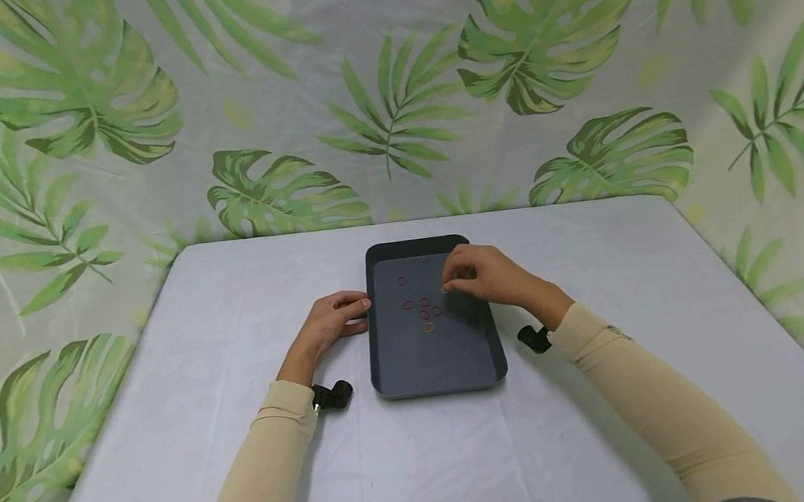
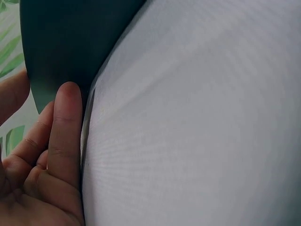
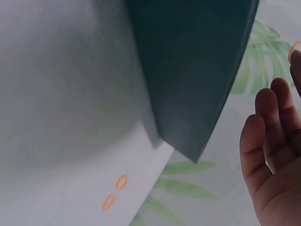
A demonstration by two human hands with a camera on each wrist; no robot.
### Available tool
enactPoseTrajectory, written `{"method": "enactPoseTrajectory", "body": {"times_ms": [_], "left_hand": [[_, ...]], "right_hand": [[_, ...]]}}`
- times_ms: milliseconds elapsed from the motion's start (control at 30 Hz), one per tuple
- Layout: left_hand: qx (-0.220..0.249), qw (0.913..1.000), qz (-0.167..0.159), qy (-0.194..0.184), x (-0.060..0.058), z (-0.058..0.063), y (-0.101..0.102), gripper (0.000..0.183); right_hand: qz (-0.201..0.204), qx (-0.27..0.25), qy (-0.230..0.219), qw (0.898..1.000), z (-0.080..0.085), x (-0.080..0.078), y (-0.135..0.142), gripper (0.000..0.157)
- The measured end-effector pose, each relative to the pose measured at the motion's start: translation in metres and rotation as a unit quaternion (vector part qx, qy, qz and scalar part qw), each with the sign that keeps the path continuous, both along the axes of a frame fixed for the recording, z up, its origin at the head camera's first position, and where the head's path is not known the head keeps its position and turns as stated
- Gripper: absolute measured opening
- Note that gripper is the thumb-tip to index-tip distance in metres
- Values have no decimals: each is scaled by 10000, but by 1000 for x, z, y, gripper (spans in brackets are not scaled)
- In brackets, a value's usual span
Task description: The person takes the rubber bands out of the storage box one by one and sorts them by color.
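A dark grey rectangular tray [image 1: 435, 366] lies on the table with several small red rubber bands [image 1: 409, 309] and an orange one [image 1: 429, 331] on its floor. My left hand [image 1: 328, 322] is at the tray's left side; in the left wrist view its extended fingers [image 2: 66, 122] touch the outer wall. Over the tray's right rim, my right hand [image 1: 489, 276] pinches a thin orange rubber band [image 3: 290, 52], seen at the edge of the right wrist view. The other fingers [image 3: 254, 141] of that hand are raised and loosely bent.
Two more orange rubber bands [image 3: 121, 181] lie on the white tabletop [image 3: 56, 141] beyond the tray. A leaf-print cloth [image 1: 387, 63] hangs behind the table's back edge. Each wrist carries a small black camera [image 1: 341, 394].
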State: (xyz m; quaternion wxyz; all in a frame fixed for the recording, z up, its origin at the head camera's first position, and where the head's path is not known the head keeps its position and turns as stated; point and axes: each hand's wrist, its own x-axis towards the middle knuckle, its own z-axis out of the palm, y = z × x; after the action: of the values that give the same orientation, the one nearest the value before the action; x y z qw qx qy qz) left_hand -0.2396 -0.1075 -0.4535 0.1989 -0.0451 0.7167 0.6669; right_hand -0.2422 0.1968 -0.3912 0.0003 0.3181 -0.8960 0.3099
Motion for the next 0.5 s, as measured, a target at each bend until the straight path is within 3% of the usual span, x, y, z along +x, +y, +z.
{"method": "enactPoseTrajectory", "body": {"times_ms": [233,500], "left_hand": [[1,10000,7,46,0,1,-1,40],[4,9999,-29,131,0,-1,-1,39]], "right_hand": [[-158,-262,253,9992,3,7,25,4],[-790,-371,490,9950,3,20,73,5]]}}
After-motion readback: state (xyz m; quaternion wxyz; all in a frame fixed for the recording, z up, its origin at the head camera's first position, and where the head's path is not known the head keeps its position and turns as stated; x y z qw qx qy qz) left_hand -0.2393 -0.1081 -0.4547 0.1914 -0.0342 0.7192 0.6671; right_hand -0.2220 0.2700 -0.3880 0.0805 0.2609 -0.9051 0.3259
